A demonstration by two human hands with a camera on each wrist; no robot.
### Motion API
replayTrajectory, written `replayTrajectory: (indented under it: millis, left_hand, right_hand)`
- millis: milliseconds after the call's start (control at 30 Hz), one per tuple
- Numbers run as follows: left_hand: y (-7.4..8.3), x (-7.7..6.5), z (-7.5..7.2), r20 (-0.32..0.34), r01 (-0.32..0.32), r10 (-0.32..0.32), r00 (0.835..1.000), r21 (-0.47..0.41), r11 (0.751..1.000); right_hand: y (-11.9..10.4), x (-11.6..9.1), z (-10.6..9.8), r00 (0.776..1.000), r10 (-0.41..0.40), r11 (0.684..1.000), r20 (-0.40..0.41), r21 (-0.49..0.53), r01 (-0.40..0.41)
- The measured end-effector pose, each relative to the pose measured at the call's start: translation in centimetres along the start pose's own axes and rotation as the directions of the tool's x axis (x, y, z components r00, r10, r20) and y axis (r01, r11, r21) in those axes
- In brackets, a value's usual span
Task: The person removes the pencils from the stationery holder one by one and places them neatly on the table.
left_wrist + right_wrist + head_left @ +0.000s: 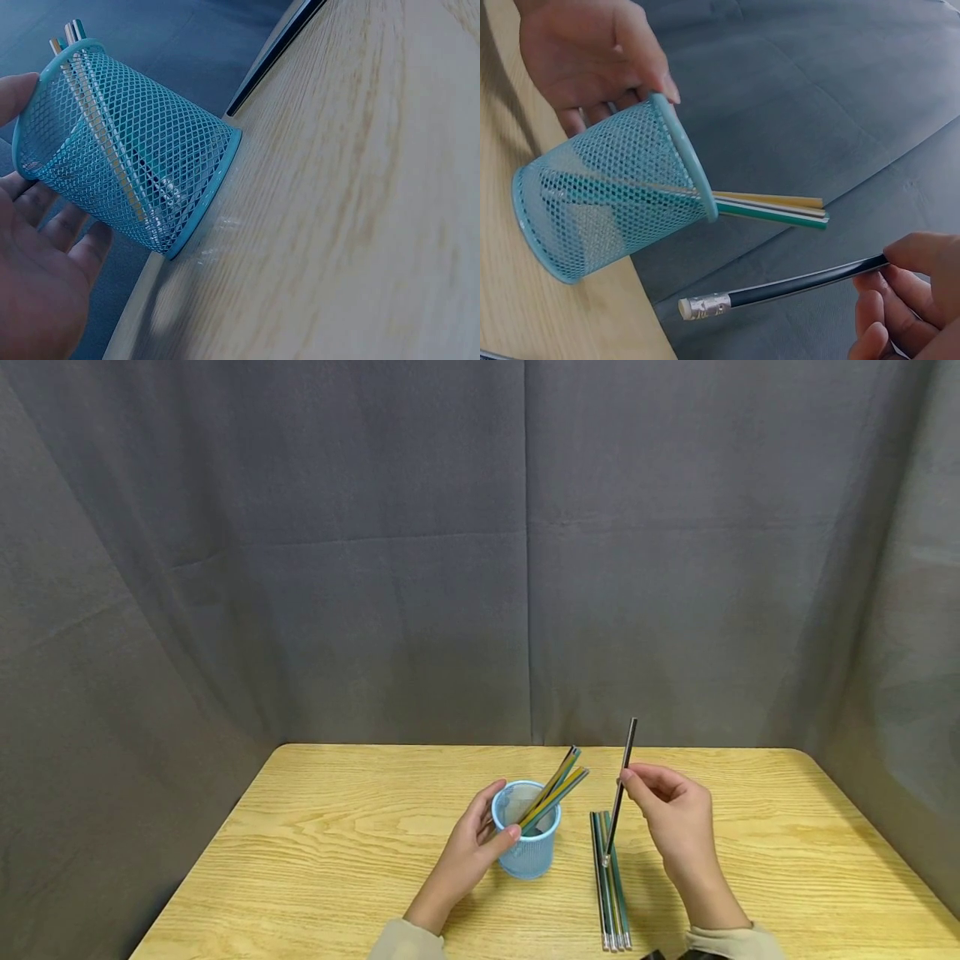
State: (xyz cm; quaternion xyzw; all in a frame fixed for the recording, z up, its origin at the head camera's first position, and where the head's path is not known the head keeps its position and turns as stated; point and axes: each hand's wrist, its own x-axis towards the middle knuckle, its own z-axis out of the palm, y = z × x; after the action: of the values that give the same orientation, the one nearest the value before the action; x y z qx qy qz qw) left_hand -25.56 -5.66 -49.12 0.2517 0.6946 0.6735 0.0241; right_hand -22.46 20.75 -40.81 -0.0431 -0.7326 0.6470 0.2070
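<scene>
My left hand (467, 853) holds a light blue mesh pencil cup (527, 862), its thumb at the rim and its fingers along the side. Several striped pencils (553, 797) in yellow, green and dark colours lean to the right inside the cup. To the right of it, my right hand (681, 818) pinches a black pencil (802, 286) between thumb and fingers. That pencil is tilted, with its white eraser (684, 308) and silver ferrule at the lower end, outside the cup. Below it, several more pencils (618, 902) lie side by side on the table.
The wood-grain table (337, 827) carries the cup and the loose pencils. Grey cloth (390, 568) hangs behind the table's back edge and along both sides. A dark object (697, 955) shows at the bottom edge by the right sleeve.
</scene>
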Motion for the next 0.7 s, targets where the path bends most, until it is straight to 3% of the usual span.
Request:
replayTrajectory:
  millis: [233,700]
  left_hand:
    - [-0.1,0.0,0.0,0.002,0.0,0.0,1.0,-0.019,1.0]
    - [-0.2,0.0,-0.1,0.011,-0.003,0.003,1.0,-0.006,1.0]
  right_hand:
    - [0.9,0.1,0.1,1.0,-0.004,0.998,-0.003,-0.062,0.004]
    - [1.9,0.4,-0.4,0.997,0.078,0.978,0.03,-0.195,-0.071]
